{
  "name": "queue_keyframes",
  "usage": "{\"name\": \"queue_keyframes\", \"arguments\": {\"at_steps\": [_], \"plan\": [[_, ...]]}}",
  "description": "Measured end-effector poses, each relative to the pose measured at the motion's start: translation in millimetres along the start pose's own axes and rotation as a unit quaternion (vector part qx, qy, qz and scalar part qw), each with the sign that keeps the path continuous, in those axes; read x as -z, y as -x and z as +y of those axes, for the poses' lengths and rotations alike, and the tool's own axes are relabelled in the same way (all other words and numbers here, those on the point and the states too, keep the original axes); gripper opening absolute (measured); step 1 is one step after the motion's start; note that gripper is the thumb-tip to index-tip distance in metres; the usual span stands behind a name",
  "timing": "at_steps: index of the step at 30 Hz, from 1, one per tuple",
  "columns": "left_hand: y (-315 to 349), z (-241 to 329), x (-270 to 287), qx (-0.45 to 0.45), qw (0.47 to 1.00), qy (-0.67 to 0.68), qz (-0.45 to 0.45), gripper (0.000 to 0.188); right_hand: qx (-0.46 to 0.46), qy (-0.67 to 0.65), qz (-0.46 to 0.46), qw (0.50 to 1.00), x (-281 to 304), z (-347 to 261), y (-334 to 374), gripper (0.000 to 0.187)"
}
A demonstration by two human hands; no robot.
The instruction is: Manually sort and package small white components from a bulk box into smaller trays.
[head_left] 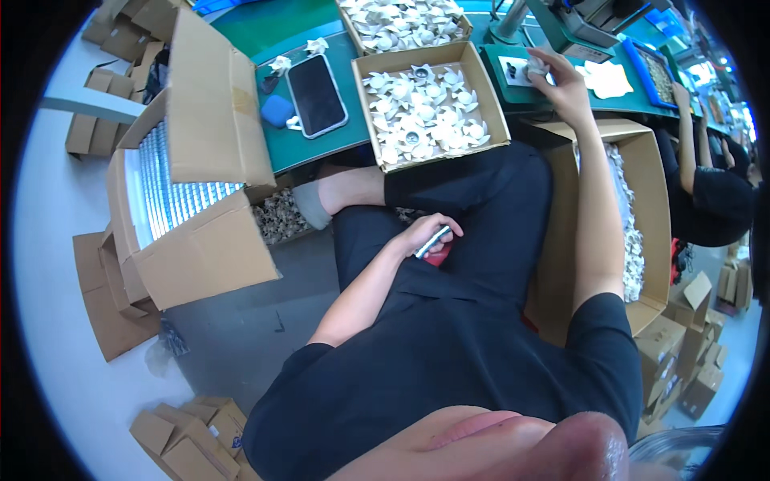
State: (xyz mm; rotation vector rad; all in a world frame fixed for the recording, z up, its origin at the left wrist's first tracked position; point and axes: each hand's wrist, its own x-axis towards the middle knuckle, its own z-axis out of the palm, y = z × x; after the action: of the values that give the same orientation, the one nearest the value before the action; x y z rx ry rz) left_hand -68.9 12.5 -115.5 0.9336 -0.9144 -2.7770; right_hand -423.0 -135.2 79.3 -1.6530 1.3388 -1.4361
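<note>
My right hand (564,86) reaches out to the bench, fingertips pinched round a small white fan wheel (536,67), partly hidden by them. This is just over the pale plate (513,72) at the foot of a bench press (507,30). Low over my lap, my left hand (429,234) is closed round a slim, shiny silver stick (433,241); its kind is unclear. Between the hands and the far bench stands a shallow cardboard box (501,132) of white fan wheels (425,112), two with dark round centres.
A phone (318,94) and blue case (277,111) lie left on the green bench (281,152). An open carton (200,240) with rows of shiny rods stands left. Another carton (561,264) of white parts is beside my right arm. A co-worker (722,200) sits at the right.
</note>
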Motion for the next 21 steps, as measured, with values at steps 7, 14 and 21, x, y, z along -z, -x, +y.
{"name": "queue_keyframes", "arguments": {"at_steps": [7, 14, 21], "plan": [[9.6, -15.0, 0.9, -0.049, 0.997, 0.059, 0.019, 0.050, 0.031, 0.082, 0.265, 0.960, -40.4, -3.6, 51.2, 0.029], [33.3, -16.5, -20.3, -0.173, 0.983, 0.058, 0.003, 0.049, 0.171, 0.111, 0.056, 0.977, -91.7, -120.4, 53.6, 0.019], [56.6, 11.8, -32.0, -0.275, 0.956, 0.094, -0.044, 0.051, 0.291, 0.048, -0.068, 0.953, -149.6, -114.0, 160.0, 0.006]]}}
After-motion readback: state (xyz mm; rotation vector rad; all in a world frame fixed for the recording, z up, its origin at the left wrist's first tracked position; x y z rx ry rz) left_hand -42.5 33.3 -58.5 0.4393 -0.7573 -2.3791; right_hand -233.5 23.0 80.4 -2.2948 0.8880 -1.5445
